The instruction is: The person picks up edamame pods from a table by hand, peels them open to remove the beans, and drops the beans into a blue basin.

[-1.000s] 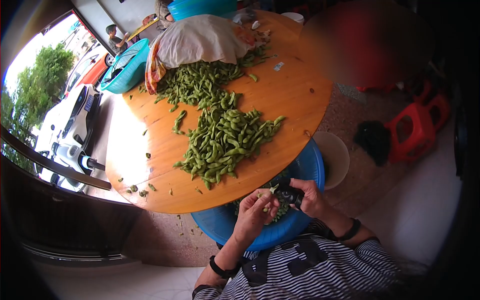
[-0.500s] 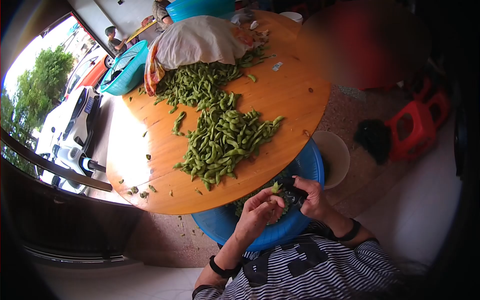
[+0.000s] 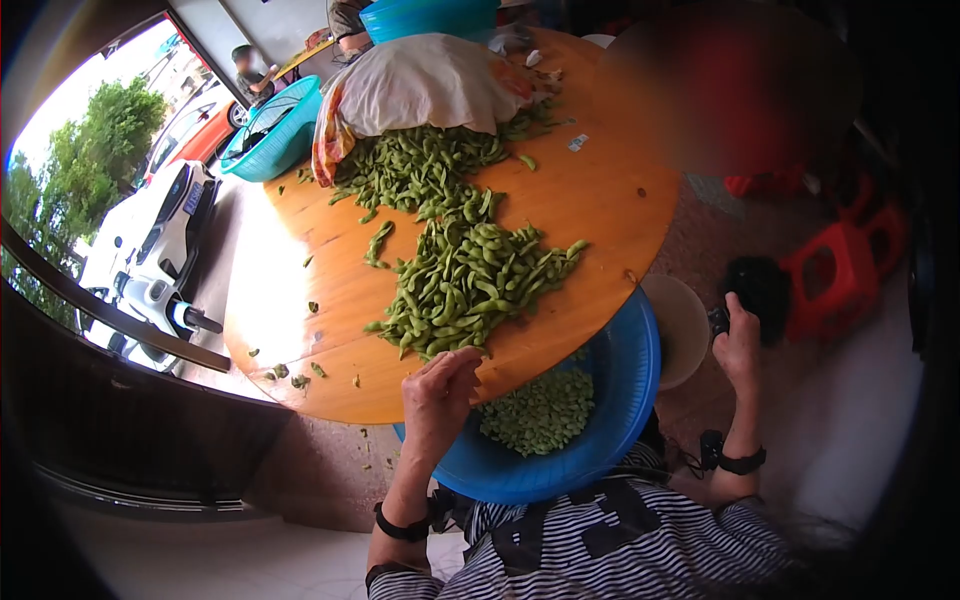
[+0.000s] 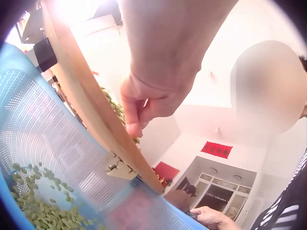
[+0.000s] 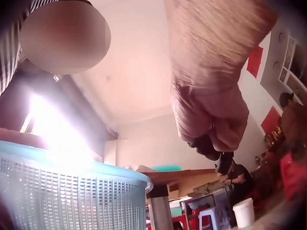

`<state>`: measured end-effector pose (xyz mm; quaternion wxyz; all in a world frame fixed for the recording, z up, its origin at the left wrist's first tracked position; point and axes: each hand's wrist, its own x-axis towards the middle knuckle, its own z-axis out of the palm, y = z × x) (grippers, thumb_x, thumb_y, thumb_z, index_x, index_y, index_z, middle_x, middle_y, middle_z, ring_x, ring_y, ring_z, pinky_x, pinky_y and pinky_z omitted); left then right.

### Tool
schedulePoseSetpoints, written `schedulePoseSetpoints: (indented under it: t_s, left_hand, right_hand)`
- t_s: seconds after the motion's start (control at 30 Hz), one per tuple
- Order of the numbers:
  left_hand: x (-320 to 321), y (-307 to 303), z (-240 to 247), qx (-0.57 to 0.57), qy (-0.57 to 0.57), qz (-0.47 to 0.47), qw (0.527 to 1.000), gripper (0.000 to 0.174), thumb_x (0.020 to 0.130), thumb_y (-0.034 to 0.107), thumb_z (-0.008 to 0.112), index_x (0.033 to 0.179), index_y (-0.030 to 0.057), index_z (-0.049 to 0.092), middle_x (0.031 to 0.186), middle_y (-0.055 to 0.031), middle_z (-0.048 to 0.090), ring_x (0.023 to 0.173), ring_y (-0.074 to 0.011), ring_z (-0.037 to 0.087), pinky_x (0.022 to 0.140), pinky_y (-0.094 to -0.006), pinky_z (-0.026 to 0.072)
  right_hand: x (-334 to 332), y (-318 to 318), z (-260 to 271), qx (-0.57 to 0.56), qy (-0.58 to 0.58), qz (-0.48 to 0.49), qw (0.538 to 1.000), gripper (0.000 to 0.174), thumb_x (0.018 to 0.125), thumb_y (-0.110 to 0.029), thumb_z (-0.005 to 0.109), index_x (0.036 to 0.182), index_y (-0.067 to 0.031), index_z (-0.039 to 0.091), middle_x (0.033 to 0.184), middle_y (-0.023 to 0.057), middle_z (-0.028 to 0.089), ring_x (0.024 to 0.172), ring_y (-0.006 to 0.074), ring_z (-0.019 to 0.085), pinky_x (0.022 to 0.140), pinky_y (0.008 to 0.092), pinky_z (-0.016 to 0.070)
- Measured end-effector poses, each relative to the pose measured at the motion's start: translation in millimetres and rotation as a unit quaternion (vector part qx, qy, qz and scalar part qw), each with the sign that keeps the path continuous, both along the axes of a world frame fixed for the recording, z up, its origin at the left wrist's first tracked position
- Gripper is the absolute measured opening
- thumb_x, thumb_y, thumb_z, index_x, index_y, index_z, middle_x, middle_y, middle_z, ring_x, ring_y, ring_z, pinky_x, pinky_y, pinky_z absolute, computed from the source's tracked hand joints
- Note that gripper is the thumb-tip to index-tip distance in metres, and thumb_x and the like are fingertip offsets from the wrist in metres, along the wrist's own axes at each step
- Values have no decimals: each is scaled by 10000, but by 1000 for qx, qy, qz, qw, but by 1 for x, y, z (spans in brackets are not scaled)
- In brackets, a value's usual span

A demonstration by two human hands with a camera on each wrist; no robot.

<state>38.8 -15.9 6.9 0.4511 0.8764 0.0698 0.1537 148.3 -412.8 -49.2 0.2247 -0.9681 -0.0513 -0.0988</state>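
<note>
Black tool (image 3: 718,320), perhaps clippers; sticker (image 3: 577,143) unreadable.

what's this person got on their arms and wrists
The left hand and right hand are ungloved, forearms bare. A black left wrist strap; a black right wrist strap carrying a small dark unit. Black-and-white striped shirt.

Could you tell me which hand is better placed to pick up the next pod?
Left. The left hand is at the table edge beside the pile of pods; the right hand is out to the side, gripping a small dark tool.
</note>
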Motion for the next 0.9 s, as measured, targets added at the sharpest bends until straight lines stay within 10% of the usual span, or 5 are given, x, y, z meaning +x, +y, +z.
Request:
schedulePoseSetpoints:
  t_s: [0.2, 0.6, 0.73, 0.8, 0.9]
  left_hand:
    - [-8, -12, 12, 32, 36, -114, 992, 166, 876, -6, 599, 1022, -2, 678, 810, -97, 712, 719, -169, 697, 668, -263, 547]
    - [19, 10, -12, 249, -114, 36, 961, 145, 787, -27, 646, 918, 36, 650, 961, -84, 631, 713, -202, 638, 591, -308, 498]
    - [10, -9, 4, 24, -74, 72, 994, 134, 795, -49, 662, 898, 24, 615, 850, -53, 628, 676, -141, 610, 588, -270, 496]
    - [2, -23, 5, -372, 15, -72, 925, 129, 810, -60, 683, 878, 22, 609, 813, -30, 618, 699, -99, 602, 579, -239, 489]
    - [-5, -51, 0, -386, 32, -92, 917, 126, 836, -54, 684, 891, 18, 597, 787, 24, 576, 689, -46, 542, 587, -205, 452]
  right_hand:
    - [-4, 34, 36, 6, -7, -8, 1000, 503, 663, 101, 465, 1162, 103, 533, 859, 301, 578, 891, 461, 583, 740, 487, 442]
    - [-21, 72, 62, 121, -9, 114, 986, 474, 643, 44, 434, 1101, 39, 558, 895, 253, 600, 849, 421, 615, 730, 405, 492]
    - [-28, 106, 41, 344, -7, 332, 879, 419, 602, -31, 391, 957, 67, 589, 761, 138, 507, 633, 220, 483, 647, 270, 436]
    - [-39, 120, 50, 421, 179, 362, 812, 407, 641, -55, 419, 987, 57, 603, 752, 50, 521, 665, 92, 469, 616, 242, 409]
    - [-52, 144, 57, 465, 262, 342, 773, 408, 684, -30, 425, 1039, 36, 616, 749, 13, 546, 624, 70, 468, 570, 226, 397]
